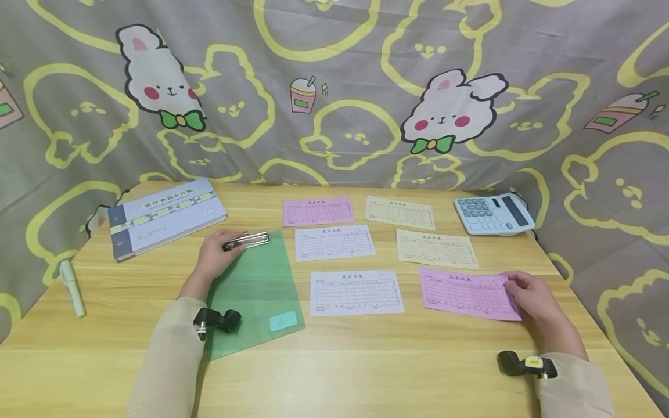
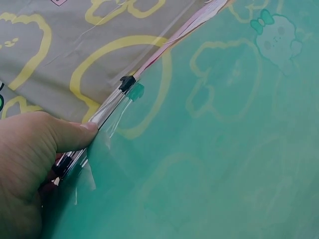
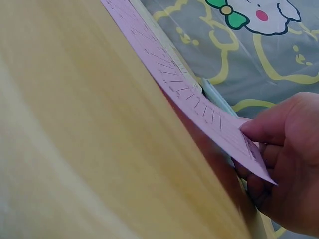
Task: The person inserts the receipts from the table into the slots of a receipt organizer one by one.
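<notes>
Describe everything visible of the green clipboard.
The clipboard is a glossy green rectangle, apparently translucent plastic, with a metal clip at its far end and a turquoise label by its near right corner. It rests askew on the table, left of the paper slips. The left hand grips the clip, its arm hiding part of the clipboard.

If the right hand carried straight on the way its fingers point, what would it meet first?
The nearer pink slip, which the right hand pinches at its edge. Beyond it, probably the lower cream slip, though height and exact line are unclear.
</notes>
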{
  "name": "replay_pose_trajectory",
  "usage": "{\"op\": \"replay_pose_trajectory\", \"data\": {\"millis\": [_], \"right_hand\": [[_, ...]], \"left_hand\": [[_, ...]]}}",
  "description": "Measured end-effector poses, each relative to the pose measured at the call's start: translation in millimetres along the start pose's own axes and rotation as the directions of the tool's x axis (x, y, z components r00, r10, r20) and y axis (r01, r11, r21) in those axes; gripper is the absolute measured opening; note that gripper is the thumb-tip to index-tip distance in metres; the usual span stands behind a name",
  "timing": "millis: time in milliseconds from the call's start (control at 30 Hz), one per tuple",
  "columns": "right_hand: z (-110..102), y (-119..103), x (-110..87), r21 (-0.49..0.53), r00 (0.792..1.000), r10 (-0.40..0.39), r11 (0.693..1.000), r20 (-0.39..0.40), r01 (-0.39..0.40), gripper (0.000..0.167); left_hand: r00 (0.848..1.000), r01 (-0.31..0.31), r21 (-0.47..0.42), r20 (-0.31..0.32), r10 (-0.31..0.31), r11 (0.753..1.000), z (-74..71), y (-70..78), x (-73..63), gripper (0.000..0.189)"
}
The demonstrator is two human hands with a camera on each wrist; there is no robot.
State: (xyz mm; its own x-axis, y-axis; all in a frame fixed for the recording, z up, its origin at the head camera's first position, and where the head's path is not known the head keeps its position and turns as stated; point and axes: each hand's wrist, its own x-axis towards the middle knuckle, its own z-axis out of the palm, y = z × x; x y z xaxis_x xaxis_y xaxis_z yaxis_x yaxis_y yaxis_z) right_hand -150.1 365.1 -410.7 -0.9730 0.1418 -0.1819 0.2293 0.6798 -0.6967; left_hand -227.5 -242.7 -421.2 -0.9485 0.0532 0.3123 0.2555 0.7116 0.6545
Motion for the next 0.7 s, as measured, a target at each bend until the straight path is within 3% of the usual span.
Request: {"op": "replay_pose_trajectory", "data": {"millis": [200,333,467,700], "right_hand": [[0.5,-5.4,-2.3,0.003,0.999,0.017,1.0,0.035,-0.017,0.037],[-0.2,-4.2,-2.8,-0.08,0.997,-0.069,0.995,-0.019,0.067,0.038],[-0.6,-2.0,-2.6,-0.053,0.992,-0.119,0.992,-0.049,0.116,0.032],[1.0,-0.9,-2.0,-0.029,0.994,-0.093,0.995,-0.057,0.091,0.029]], "left_hand": [[1.0,-0.014,-0.007,-0.016,0.014,1.0,0.9,-0.8,-0.2,0.03],[1.0,-0.008,-0.016,-0.018,0.008,1.0,1.4,-1.1,0.1,0.03],[1.0,0.005,-0.019,-0.016,-0.006,1.0,1.1,-0.4,-0.4,0.031],[1.0,0.009,-0.012,-0.02,-0.009,1.0,0.2,1.1,-0.8,0.031]]}}
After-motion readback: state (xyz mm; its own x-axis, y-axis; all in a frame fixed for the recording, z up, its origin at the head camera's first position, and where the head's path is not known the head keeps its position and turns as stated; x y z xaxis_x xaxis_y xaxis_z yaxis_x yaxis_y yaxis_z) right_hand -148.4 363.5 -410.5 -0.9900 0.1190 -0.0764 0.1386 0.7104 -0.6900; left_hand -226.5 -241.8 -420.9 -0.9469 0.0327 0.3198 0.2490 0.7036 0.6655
